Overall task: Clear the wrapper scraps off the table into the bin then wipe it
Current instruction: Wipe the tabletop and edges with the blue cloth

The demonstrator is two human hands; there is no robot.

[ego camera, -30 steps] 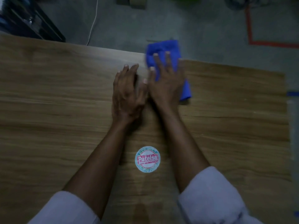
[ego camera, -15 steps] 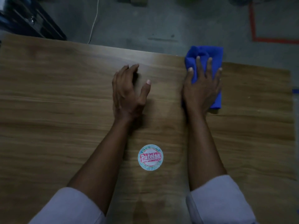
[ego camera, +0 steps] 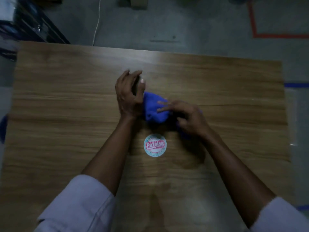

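Observation:
A blue cloth [ego camera: 153,108] lies bunched on the wooden table [ego camera: 66,114] near its middle. My right hand [ego camera: 185,118] lies on top of the cloth and presses it down, fingers stretched out to the left; bits of blue show past the wrist. My left hand [ego camera: 128,94] rests on the table just left of the cloth, fingers loosely curved and holding nothing. The cloth's left edge reaches the base of that thumb. I see no wrapper scraps and no bin.
A round white sticker with red lettering [ego camera: 155,145] sits on the table just nearer to me than the cloth. Beyond the far edge is grey floor with a white cable [ego camera: 96,25], orange tape [ego camera: 275,35] and dark shelving [ego camera: 33,25] at the far left.
My right hand has swept the cloth from the far right edge of the table back towards the middle, up against my left hand. The left hand has stayed in place.

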